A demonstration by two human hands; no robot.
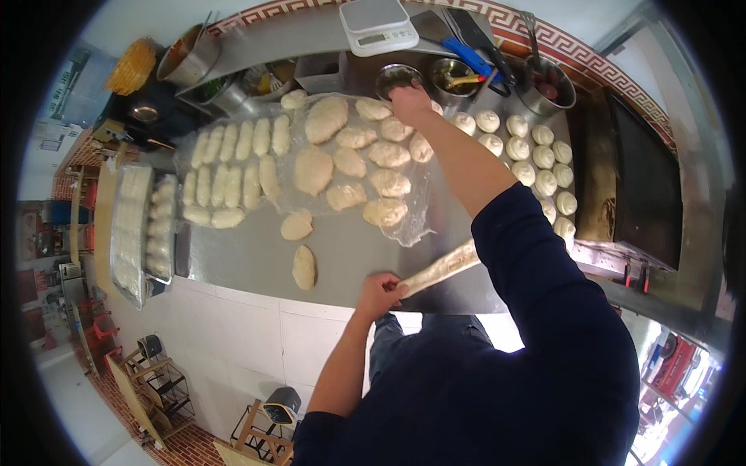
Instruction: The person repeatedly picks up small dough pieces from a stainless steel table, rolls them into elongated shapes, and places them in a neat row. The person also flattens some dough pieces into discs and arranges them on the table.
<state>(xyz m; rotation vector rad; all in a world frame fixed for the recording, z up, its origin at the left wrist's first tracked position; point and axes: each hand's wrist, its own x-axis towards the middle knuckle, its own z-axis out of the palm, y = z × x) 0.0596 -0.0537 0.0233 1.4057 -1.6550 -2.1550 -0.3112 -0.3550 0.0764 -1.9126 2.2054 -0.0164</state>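
Near the front edge of the metal worktop (245, 256), my left hand (380, 293) pinches the near end of a long flattened dough strip (443, 267). The strip runs up to the right, its far end hidden by my right sleeve. My right hand (411, 103) reaches into a round metal bowl (398, 76) at the back; its fingertips and whatever they touch are hidden. Between the hands, flattened dough pieces (389, 155) lie on plastic film. Two more pieces, a round one (297, 225) and an oval one (304, 268), rest on bare metal. Coiled dough rounds (517, 148) stand at the right.
Dough rolls (233, 186) lie at the left, near film-covered trays (131, 233). Along the back are a white kitchen scale (377, 29), a blue-handled tool (466, 53), a bowl with a brush (453, 78) and a metal pot (545, 93). A dark appliance (647, 180) borders the right.
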